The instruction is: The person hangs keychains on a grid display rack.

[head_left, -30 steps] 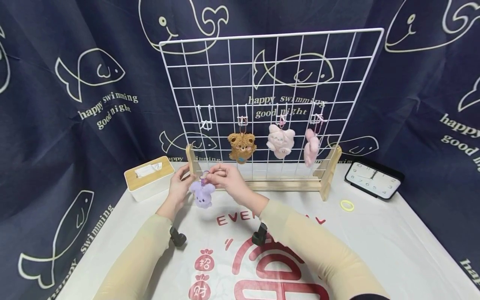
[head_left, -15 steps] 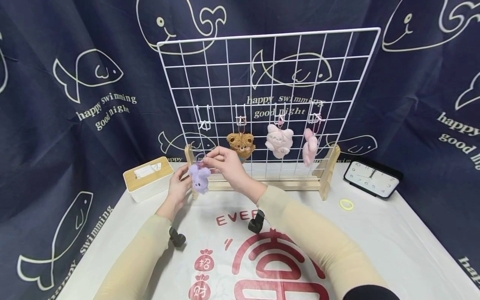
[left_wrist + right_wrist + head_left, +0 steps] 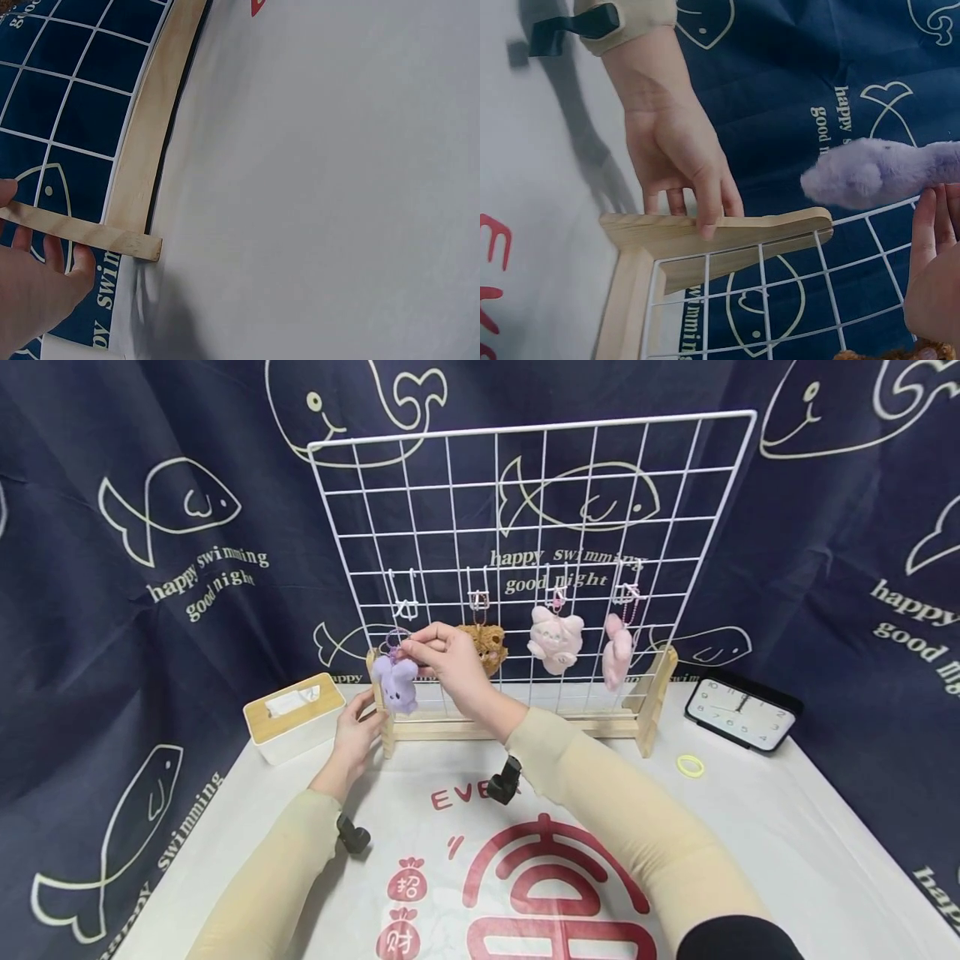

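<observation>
My right hand (image 3: 457,664) pinches the ring of a purple plush keychain (image 3: 396,683), which dangles upright in front of the rack's left side. Just above it a bare white hook (image 3: 406,608) hangs on the white wire grid rack (image 3: 475,535). In the right wrist view the purple plush (image 3: 870,172) lies across the frame; its ring is out of sight there. My left hand (image 3: 354,735) grips the rack's left wooden foot (image 3: 90,231), thumb on one side and fingers on the other, as the right wrist view also shows.
A brown bear plush (image 3: 491,647), a pale pink plush (image 3: 556,639) and another pink plush (image 3: 617,652) hang from hooks further right. A tissue box (image 3: 296,718) stands left of the rack. A clock (image 3: 742,712) and a yellow ring (image 3: 690,766) lie to the right.
My right hand has lifted the purple keychain from near the tabletop toward the bare hook, now partly covering the brown bear. My left hand has stayed at the wooden foot.
</observation>
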The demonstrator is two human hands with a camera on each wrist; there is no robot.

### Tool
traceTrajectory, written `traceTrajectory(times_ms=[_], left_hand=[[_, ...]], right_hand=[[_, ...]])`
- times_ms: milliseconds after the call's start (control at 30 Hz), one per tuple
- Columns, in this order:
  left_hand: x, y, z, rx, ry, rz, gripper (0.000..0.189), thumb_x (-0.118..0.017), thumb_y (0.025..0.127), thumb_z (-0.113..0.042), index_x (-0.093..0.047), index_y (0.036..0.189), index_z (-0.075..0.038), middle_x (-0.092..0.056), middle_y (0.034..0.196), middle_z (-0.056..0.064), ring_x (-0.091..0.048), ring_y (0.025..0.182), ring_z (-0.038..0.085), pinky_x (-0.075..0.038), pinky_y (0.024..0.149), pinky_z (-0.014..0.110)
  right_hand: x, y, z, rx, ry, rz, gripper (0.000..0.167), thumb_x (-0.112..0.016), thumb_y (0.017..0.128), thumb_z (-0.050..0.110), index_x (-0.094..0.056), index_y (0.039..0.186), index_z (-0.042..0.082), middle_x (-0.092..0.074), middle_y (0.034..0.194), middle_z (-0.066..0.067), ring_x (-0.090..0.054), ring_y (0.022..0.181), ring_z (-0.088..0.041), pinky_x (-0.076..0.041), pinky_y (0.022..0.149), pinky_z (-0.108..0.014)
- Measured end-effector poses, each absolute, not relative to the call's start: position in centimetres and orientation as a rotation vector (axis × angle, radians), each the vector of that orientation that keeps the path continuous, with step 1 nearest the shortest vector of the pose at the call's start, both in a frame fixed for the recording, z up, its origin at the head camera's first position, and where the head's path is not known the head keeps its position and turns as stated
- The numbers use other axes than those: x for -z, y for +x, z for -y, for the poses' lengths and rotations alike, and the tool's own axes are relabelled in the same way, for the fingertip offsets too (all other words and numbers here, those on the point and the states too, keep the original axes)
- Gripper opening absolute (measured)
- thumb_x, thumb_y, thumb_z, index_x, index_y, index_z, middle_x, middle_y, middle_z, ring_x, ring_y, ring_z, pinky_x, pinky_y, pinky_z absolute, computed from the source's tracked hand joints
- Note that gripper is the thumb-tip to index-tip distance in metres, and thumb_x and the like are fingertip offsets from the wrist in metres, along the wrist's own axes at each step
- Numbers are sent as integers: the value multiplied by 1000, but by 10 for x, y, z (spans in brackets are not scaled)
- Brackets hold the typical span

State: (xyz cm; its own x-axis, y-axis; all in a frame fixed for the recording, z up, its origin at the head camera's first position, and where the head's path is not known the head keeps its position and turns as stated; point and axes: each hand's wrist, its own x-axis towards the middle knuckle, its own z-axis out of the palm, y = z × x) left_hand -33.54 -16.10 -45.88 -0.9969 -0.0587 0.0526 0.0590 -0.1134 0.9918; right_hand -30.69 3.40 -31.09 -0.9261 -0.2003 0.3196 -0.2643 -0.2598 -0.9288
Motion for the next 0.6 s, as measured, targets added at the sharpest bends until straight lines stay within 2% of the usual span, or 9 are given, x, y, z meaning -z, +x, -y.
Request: traceTrajectory(times_ms=[67, 167, 400, 600], left_hand=[[459, -335, 160, 2294, -2, 2030, 54, -55, 99, 6, -43, 151, 0, -42, 153, 17, -46, 134, 32, -48, 110, 40], [458, -335, 160, 2286, 0, 2038, 54, -55, 99, 5, -42, 151, -1, -41, 153, 16, -45, 135, 34, -45, 113, 45], [457, -334, 160, 2257, 16, 2072, 55, -56, 99, 3, -42, 152, -2, -41, 154, 16, -45, 137, 35, -46, 112, 42], [457, -333, 160, 2284, -5, 2053, 55, -55, 100, 4, -41, 153, -3, -39, 155, 17, -43, 138, 37, -43, 114, 46]], right_hand=[[308, -309, -33, -2395, 594, 1861, 7, -65, 97, -4, -64, 92, 1, -73, 83, -3, -71, 80, -12, -64, 73, -30], [304, -310, -30, -2399, 586, 1837, 8, -64, 97, -4, -64, 91, 2, -74, 84, -4, -71, 79, -12, -64, 74, -30], [298, -313, -25, -2402, 542, 1800, 8, -66, 96, -3, -63, 92, 3, -75, 84, -6, -70, 77, -11, -61, 67, -22], [301, -317, -25, -2388, 486, 1819, 3, -66, 97, -2, -63, 97, -4, -76, 86, -11, -69, 73, -9, -59, 67, -22]])
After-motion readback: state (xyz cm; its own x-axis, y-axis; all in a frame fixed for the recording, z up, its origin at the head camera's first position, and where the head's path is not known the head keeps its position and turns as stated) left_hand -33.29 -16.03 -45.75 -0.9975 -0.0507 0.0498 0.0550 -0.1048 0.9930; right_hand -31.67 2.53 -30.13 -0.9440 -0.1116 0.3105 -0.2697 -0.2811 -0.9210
